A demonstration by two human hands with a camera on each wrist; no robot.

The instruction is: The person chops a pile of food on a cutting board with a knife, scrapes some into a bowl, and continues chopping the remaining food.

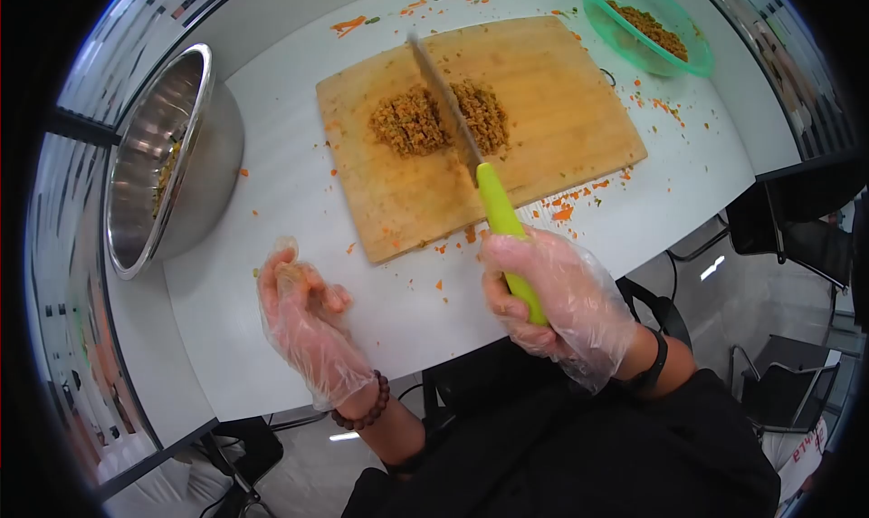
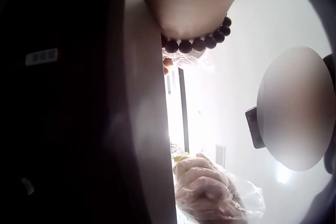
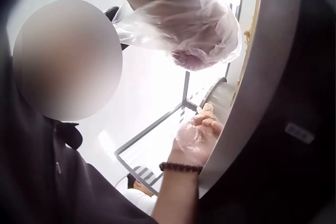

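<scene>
My right hand [image 1: 566, 292], in a clear plastic glove, grips the lime-green handle of a knife [image 1: 498, 201]. The blade points away from me and lies across a heap of finely chopped orange-brown food [image 1: 407, 122] on the wooden cutting board [image 1: 570, 101], with part of the heap on either side. My left hand [image 1: 308, 323], gloved too, rests by the table's front left with its fingers loosely curled and nothing in them. In the right wrist view the left hand [image 3: 197, 134] shows beyond the gloved right hand [image 3: 202, 32]; the knife is hidden there.
A large steel bowl [image 1: 226, 147] with some food inside stands at the left. At the back right, a green plastic basket [image 1: 597, 15] holds more chopped food. Orange scraps [image 1: 563, 213] lie scattered around the board on the white table [image 1: 272, 201]. Chairs [image 1: 787, 391] stand beyond the table at right.
</scene>
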